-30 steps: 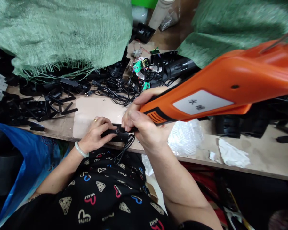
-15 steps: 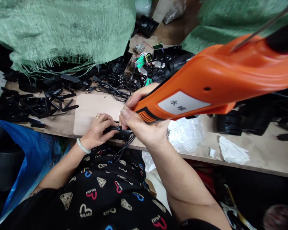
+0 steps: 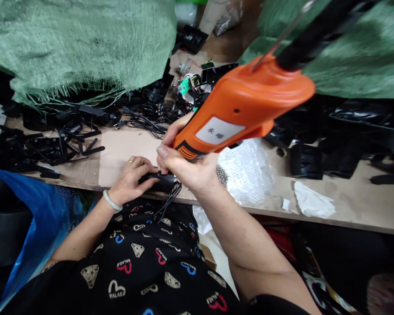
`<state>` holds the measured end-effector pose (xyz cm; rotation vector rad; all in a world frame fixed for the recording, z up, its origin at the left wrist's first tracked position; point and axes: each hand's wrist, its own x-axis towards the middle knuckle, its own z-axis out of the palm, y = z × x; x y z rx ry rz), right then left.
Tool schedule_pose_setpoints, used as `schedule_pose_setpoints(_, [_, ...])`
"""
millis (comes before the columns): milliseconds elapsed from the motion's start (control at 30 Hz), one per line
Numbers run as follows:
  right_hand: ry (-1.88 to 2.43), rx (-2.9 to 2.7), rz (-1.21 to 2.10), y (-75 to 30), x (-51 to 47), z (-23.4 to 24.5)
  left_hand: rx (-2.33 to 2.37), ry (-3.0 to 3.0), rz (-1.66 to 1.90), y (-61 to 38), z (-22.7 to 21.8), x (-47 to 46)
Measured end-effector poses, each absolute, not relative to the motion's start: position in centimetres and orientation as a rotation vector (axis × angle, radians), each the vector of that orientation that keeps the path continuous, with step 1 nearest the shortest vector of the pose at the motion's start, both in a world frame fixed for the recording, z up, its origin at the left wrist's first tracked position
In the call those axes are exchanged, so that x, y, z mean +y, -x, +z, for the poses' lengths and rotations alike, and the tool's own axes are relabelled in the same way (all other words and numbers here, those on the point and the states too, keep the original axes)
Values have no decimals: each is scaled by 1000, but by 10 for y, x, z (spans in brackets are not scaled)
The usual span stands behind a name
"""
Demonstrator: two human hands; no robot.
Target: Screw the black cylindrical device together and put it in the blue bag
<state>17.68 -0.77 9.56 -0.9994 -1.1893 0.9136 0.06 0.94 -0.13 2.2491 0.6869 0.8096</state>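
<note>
My right hand (image 3: 187, 168) is wrapped round the lower end of a big orange electric screwdriver (image 3: 243, 105), which hangs from a black cable above and points down at the bench edge. Its tip is hidden behind my fingers. My left hand (image 3: 133, 179), with a ring and a pale bangle, is closed on a small black plastic part (image 3: 160, 180) lying at the front edge of the wooden bench (image 3: 348, 201). A thin black cord (image 3: 166, 203) trails from that part down over my lap.
Green woven sacks (image 3: 82, 43) lie at the back left and back right. Black plastic pieces (image 3: 52, 146) are strewn at the left, tangled black cords and green circuit boards (image 3: 184, 85) at the middle back. Bubble wrap (image 3: 246, 170) and white paper scraps (image 3: 311, 201) sit to the right. A blue bag (image 3: 29, 223) hangs at the lower left.
The orange screwdriver has swung more upright, its top end rising and moving left. Both hands have stayed on the black part at the bench edge.
</note>
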Motion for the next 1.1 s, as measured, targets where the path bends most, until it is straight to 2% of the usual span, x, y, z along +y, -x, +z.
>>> schedule_pose_setpoints(233, [896, -1208, 895, -191, 12, 88, 728, -2087, 724, 1, 10, 20])
schedule_pose_setpoints(400, [1136, -1307, 532, -219, -21, 73, 884, -1897, 706, 4, 11, 28])
schedule_pose_setpoints(533, [1291, -1622, 370, -227, -71, 43, 998, -1725, 621, 8, 10, 26])
schedule_pose_setpoints(700, [1360, -1904, 499, -217, -100, 11, 1046, -1532, 545, 10, 14, 22])
schedule_pose_setpoints(900, [1310, -1911, 604, -213, -98, 5, 1026, -1387, 447, 7, 12, 17])
schedule_pose_setpoints(1100, [1449, -1803, 849, -217, -88, 6, 1122, -1642, 559, 14, 20, 17])
